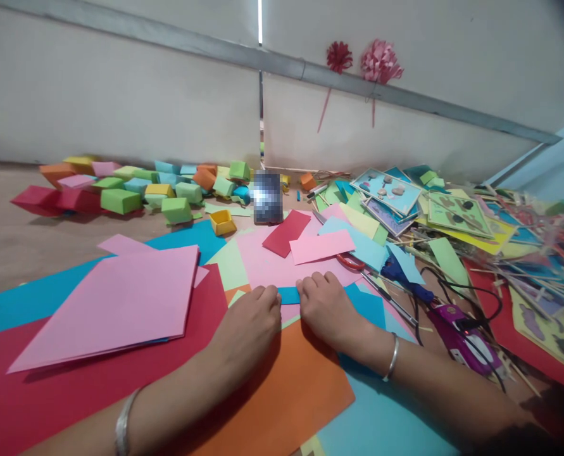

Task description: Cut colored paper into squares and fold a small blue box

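Note:
Between my two hands is a small strip of blue paper, gripped at both ends. My left hand closes on its left end with curled fingers. At the right end, my right hand pinches it the same way. The fingertips hide the strip's ends, so I cannot tell how it is folded. Beneath my hands lies an orange sheet. Just beyond them are a pale pink strip and a red piece of paper. Red-handled scissors are partly covered by paper near my right hand.
A stack of pink sheets lies at left on a large red sheet. Several folded paper boxes line the wall. A phone stands behind the papers. At right are a pen, a purple corded device and picture cards.

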A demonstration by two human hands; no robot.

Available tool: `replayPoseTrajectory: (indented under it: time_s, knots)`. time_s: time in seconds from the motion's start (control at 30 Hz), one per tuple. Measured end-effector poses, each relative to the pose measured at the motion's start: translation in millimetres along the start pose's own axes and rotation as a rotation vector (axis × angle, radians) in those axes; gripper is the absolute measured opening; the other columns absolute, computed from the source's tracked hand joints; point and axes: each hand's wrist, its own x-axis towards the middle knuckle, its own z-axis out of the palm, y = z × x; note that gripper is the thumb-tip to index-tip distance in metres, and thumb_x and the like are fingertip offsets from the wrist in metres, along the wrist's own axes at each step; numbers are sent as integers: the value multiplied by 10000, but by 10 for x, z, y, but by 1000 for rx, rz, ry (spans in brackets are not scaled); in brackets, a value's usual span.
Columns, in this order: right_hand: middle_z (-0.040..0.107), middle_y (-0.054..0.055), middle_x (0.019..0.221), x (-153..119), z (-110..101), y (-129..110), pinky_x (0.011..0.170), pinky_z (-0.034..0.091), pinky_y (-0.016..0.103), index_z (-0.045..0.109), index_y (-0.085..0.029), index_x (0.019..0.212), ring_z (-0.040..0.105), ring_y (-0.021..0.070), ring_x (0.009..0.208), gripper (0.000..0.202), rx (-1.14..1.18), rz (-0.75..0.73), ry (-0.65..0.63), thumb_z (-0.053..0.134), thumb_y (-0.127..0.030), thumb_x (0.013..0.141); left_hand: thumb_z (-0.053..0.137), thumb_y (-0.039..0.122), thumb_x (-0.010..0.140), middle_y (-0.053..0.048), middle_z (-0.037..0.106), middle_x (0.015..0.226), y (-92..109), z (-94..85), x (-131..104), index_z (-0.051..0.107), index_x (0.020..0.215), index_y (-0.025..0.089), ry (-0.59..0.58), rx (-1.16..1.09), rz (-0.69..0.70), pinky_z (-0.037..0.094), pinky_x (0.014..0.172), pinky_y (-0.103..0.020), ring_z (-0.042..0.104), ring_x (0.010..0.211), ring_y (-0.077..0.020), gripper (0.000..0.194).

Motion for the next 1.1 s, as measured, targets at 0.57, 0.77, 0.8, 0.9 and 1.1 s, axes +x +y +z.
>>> replayPoseTrajectory:
  time_s: [0.57,0.77,0.8,0.9,1.1]
  knots:
    - [612,123,868,-28,-115,-100,610,251,358,647,-136,783,477,236,793,269,77,-43,-126,452,33,859,419,221,1009,-141,647,946,49,3,-31,707,948,131,70,-34,-103,435,687,-422,594,875,-312,308]
    - [620,130,896,-28,-145,-76,605,248,359,641,-135,788,486,246,811,274,93,-39,-152,444,41,861,441,241,1006,-135,631,837,32,55,-88,705,880,108,99,21,-183,388,632,-401,587,787,-306,322]
    - [617,129,890,-34,-138,-73,605,249,360,637,-137,785,483,246,809,278,96,-40,-144,440,43,863,438,244,1004,-136,623,813,23,55,-95,702,853,108,101,26,-187,376,619,-398,580,766,-306,333]
    - [609,123,873,-47,-123,-63,610,259,363,629,-140,789,475,245,800,275,105,-41,-126,439,42,867,421,207,987,-138,609,780,-13,46,-112,694,802,114,116,15,-172,345,593,-388,561,729,-302,342]
    - [620,128,856,-48,-102,-33,608,264,354,639,-115,908,492,240,768,279,57,-9,-32,404,35,892,478,236,964,-136,618,798,-95,27,-110,686,859,100,173,-68,-205,370,615,-376,569,748,-301,270]
